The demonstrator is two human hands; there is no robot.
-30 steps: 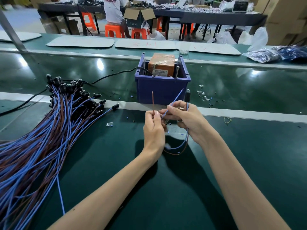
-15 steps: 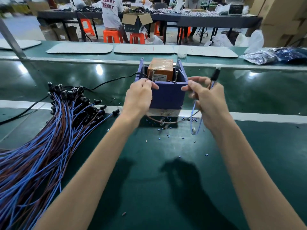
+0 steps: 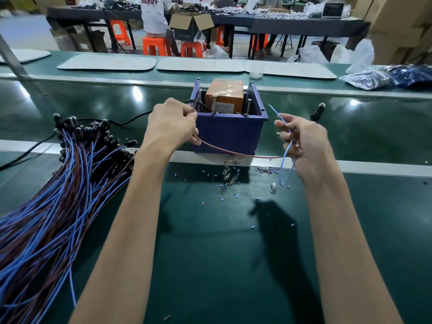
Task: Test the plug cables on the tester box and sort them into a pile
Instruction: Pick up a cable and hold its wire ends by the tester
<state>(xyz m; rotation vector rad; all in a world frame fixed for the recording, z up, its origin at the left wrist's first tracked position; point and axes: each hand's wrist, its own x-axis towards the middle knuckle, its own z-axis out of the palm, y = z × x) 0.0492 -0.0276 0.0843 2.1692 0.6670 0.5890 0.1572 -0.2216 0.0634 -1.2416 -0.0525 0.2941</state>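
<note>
Two wires held: left fingers pinch brown wire, right fingers clasp blue wire

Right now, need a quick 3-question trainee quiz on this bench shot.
1. True or false: the left hand pinches the brown wire.
2. Where does the pile of cables lie relative to the tester box? A) on its left B) on its right C) inside it
3. Fill in: the looping wire held by the right hand is ___ in colour.
Key: 1 true; 2 A; 3 blue.
</note>
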